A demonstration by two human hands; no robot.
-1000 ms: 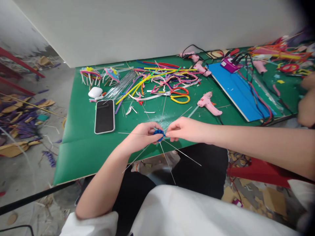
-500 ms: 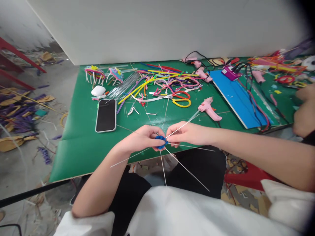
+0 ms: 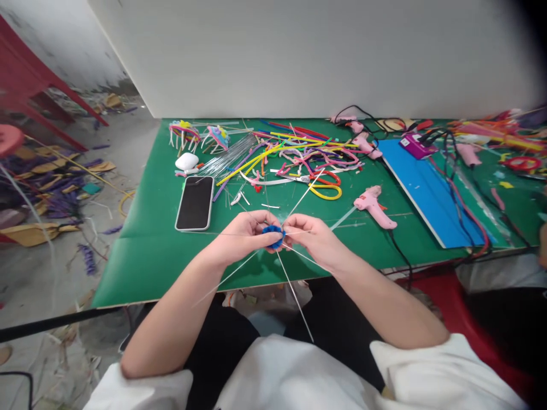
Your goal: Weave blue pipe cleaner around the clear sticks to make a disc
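A small fuzzy blue disc (image 3: 273,236) with thin white rods (image 3: 296,296) sticking out all round is held above the table's near edge. My left hand (image 3: 244,234) pinches the disc from the left, thumb on top. From the right, my right hand (image 3: 311,234) has its fingers closed at the disc's edge, around the base of the rods. Exactly which rod it grips is hard to tell.
On the green table (image 3: 141,256) lie a phone (image 3: 195,203), a white case (image 3: 187,162), pipe cleaners (image 3: 273,151), scissors (image 3: 325,185), a pink glue gun (image 3: 375,208) with its cord, and a blue board (image 3: 421,193). Another person's hand (image 3: 543,245) shows at the right edge.
The view has shifted, so the table items sit further right and slightly lower. The disc and its rods have turned, and my right forearm now comes in from lower down.
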